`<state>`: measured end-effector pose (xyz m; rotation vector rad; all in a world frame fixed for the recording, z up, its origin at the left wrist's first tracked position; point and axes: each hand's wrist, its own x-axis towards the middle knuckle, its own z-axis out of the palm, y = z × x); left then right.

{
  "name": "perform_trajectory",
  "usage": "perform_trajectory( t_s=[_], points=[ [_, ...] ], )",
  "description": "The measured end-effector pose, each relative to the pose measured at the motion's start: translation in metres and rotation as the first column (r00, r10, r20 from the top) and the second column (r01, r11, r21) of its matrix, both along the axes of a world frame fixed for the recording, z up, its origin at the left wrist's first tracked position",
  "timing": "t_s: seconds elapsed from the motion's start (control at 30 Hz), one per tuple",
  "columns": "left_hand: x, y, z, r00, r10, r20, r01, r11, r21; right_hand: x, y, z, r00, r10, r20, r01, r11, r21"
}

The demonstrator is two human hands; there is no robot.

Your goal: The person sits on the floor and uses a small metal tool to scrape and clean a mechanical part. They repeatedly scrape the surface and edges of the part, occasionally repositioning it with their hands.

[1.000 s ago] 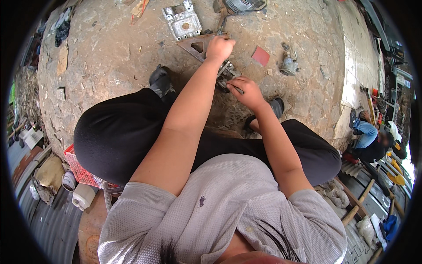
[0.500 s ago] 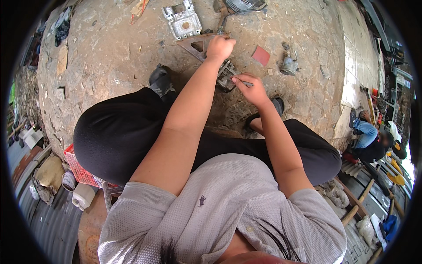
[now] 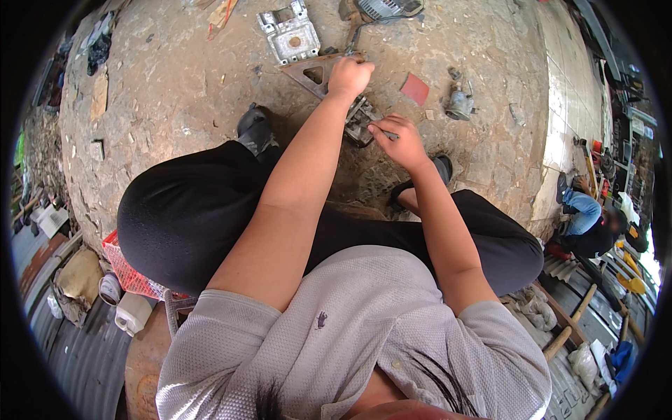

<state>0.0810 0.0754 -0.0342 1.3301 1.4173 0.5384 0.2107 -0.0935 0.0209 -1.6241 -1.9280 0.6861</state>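
Observation:
My left hand [image 3: 351, 77] is closed in a fist at the right end of a rusty triangular metal bracket [image 3: 306, 72]. What its fingers grip is hidden beneath it. Just below lies a grey metal mechanical part [image 3: 358, 117], close to the ground between my feet. My right hand [image 3: 400, 142] pinches a thin grey metal tool [image 3: 393, 136] at the right side of that part. The tool's back end sticks out of my fingers; its tip cannot be made out.
A silvery cast metal housing [image 3: 294, 42] and a finned grey motor-like piece [image 3: 389, 7] lie beyond. Right of my hands are a red square piece [image 3: 415, 89] and a small metal component [image 3: 460, 103]. A person [image 3: 595, 227] sits at the far right.
My right hand has turned slightly, and less of the tool's back end shows beyond the fingers. The left hand has stayed nearly in place.

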Motion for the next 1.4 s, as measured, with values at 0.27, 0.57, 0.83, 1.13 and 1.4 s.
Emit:
perform_trajectory(
  t_s=[0.27, 0.57, 0.83, 1.13, 1.4],
  points=[
    [-0.002, -0.002, 0.002, 1.000, 0.015, 0.002, -0.015, 1.000, 0.020, -0.013, -0.006, -0.003, 0.993, 0.098, 0.069, -0.096, 0.995, -0.023],
    [-0.001, -0.004, 0.005, 0.999, 0.021, 0.033, -0.022, 0.999, 0.025, -0.011, -0.007, -0.004, 0.991, 0.110, 0.073, -0.108, 0.993, -0.038],
    [0.000, -0.003, 0.002, 1.000, 0.023, 0.011, -0.023, 1.000, 0.015, -0.015, -0.005, 0.014, 0.952, 0.043, 0.302, -0.034, 0.999, -0.037],
    [0.000, -0.001, 0.000, 1.000, 0.005, 0.006, -0.005, 1.000, -0.015, 0.006, -0.005, 0.009, 0.998, 0.030, 0.058, -0.027, 0.998, -0.050],
    [0.000, -0.002, 0.005, 1.000, 0.005, 0.020, -0.005, 1.000, 0.002, 0.010, -0.007, 0.004, 0.999, 0.047, -0.012, -0.048, 0.987, -0.156]
  ],
)
